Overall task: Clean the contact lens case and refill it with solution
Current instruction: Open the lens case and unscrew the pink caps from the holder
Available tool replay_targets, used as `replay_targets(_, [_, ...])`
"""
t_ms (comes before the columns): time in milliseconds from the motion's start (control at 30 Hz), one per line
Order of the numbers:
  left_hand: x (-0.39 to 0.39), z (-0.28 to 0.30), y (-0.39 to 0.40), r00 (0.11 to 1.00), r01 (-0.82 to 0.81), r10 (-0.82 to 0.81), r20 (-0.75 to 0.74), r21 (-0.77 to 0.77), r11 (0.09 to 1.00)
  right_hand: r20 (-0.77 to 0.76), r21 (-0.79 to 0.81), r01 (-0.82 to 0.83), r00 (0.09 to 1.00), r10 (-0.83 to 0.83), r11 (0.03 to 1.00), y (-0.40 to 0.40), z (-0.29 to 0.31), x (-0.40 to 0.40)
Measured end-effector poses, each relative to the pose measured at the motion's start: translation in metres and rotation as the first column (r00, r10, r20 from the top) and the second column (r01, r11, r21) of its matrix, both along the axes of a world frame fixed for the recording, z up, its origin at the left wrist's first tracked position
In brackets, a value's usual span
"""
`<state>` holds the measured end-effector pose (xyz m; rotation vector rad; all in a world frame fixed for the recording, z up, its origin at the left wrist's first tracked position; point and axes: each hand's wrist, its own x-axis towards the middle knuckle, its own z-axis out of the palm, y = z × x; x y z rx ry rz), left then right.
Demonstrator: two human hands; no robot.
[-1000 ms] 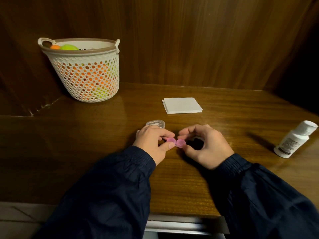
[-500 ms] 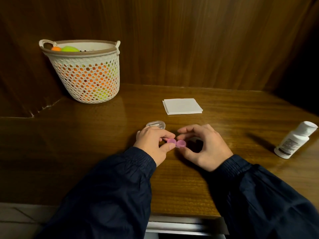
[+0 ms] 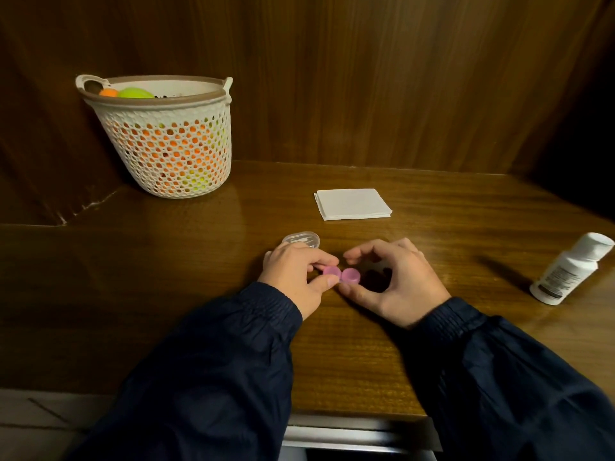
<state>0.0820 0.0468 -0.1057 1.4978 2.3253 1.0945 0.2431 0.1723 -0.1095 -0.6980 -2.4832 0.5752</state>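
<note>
A small pink contact lens case (image 3: 342, 274) with two round caps sits low over the wooden table (image 3: 199, 261), held between both hands. My left hand (image 3: 296, 277) pinches its left cap with thumb and fingers. My right hand (image 3: 396, 281) has the thumb under the right cap while the fingers arch apart above it. A white solution bottle (image 3: 570, 269) stands tilted-looking at the right edge, well clear of both hands. A folded white tissue stack (image 3: 352, 203) lies behind the hands.
A clear plastic oval lid or container (image 3: 301, 238) lies just behind my left hand. A white mesh basket (image 3: 166, 141) with orange and green items stands at the back left. Wood panels wall in the back and left side.
My right fingers have lifted and spread a little above the right cap. The case and my left hand stay in nearly the same spot.
</note>
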Motion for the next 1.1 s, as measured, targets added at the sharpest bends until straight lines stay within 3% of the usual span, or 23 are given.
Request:
replay_targets(200, [0.000,0.001,-0.001,1.000,0.005,-0.005,0.007,-0.008,1.000,0.036,0.017,-0.007,0.999,0.006,1.000,0.002,0.000,-0.001])
replay_targets(333, [0.000,0.000,-0.001,1.000,0.001,-0.001,0.005,-0.012,1.000,-0.040,-0.008,0.007,0.999,-0.007,1.000,0.002,0.001,0.000])
replay_targets(433, [0.000,0.000,0.000,1.000,0.011,-0.011,0.006,-0.003,1.000,-0.111,0.021,0.144,0.984,-0.141,0.989,0.006,0.001,0.000])
replay_targets(567, [0.001,-0.001,-0.001,1.000,0.014,-0.014,0.006,-0.012,1.000,-0.089,0.029,0.305,0.949,-0.302,0.952,0.013,0.000,0.001])
replay_targets(900, [0.002,0.003,-0.002,1.000,0.005,-0.005,-0.004,-0.030,1.000,-0.075,0.036,0.451,0.891,-0.448,0.892,0.012,-0.002,0.001])
replay_targets(1000, [0.003,0.004,-0.002,1.000,-0.006,0.006,-0.001,-0.027,1.000,-0.125,0.051,0.392,0.915,-0.384,0.918,0.010,0.002,0.002])
replay_targets(1100, [0.003,0.005,-0.002,1.000,-0.012,0.012,-0.006,-0.026,1.000,-0.021,0.032,0.219,0.976,-0.219,0.975,0.004,0.006,0.001])
